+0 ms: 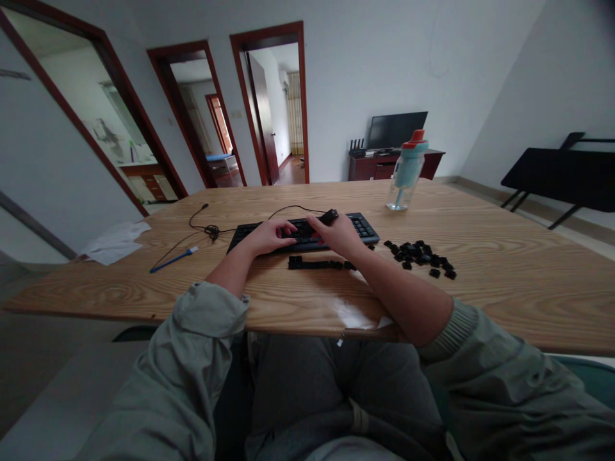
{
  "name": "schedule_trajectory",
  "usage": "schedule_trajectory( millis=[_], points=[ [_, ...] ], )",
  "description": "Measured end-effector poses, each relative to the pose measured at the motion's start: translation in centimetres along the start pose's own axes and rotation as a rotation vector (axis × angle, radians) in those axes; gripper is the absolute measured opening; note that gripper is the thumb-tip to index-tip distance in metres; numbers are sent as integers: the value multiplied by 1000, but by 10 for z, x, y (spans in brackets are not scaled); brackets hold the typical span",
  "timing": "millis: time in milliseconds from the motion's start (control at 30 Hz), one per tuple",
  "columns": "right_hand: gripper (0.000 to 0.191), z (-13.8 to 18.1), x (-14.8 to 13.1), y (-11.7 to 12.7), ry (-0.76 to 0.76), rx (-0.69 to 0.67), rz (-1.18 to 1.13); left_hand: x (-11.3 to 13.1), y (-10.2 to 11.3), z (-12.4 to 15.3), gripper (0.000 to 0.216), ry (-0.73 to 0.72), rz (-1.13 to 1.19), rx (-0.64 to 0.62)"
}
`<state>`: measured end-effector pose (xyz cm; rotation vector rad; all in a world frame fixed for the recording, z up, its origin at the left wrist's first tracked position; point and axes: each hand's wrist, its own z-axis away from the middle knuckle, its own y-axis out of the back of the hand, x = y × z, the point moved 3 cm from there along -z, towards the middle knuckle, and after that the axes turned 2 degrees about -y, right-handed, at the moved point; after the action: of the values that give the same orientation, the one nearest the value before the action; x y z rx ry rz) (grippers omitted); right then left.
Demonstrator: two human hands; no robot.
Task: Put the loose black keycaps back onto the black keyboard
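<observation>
A black keyboard (pixel 358 227) lies on the wooden table (pixel 504 275), its cable trailing off to the left. My left hand (pixel 269 235) rests on the keyboard's left half with the fingers laid flat over the keys. My right hand (pixel 336 232) sits over the middle of the keyboard and pinches a small black object (pixel 328 216), apparently a keycap or a puller, at its fingertips. A row of black keycaps (pixel 314 263) lies just in front of the keyboard. A loose pile of black keycaps (pixel 421 255) lies to the right of it.
A clear water bottle (pixel 407 171) with a teal sleeve and red cap stands behind the keyboard. A blue pen (pixel 173 259) and white paper (pixel 115 242) lie at the left. A TV on a cabinet (pixel 394 147) stands at the far wall, a dark folding table (pixel 560 174) at the right.
</observation>
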<state>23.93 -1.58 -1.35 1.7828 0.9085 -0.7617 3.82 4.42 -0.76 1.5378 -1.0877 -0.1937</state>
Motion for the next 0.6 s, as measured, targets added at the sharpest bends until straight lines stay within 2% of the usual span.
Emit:
schedule_trajectory(
  millis=[367, 600],
  points=[
    [36, -6, 9, -1, -115, -20, -140, 4, 1, 1, 34, 20, 19, -6],
    [30, -2, 2, -2, -88, -50, -146, 4, 0, 1, 21, -29, 5, 12]
  ],
)
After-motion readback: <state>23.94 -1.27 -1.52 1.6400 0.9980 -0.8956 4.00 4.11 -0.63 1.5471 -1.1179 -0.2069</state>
